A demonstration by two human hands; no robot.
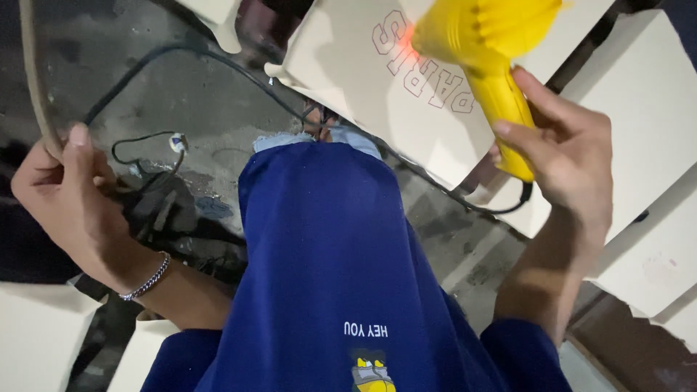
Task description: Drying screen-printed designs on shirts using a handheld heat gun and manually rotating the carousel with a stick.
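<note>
My right hand [563, 149] grips the handle of a yellow heat gun [483, 43], held up at the top right. Its nozzle glows orange and points at a cream fabric panel with outlined lettering [363, 80] stretched flat in front of me. My left hand [62, 189] is at the left, fingers closed around the curved edge of a thin pale strip or rim [33, 87] that runs up out of view. A silver chain bracelet sits on that wrist. My blue shirt fills the centre below.
A black power cord [210, 62] runs from the heat gun across the stained concrete floor [181, 109]. More cream panels [646, 131] stand at the right and lower left [43, 334]. A second thin cable with a small plug [176, 141] lies near my left hand.
</note>
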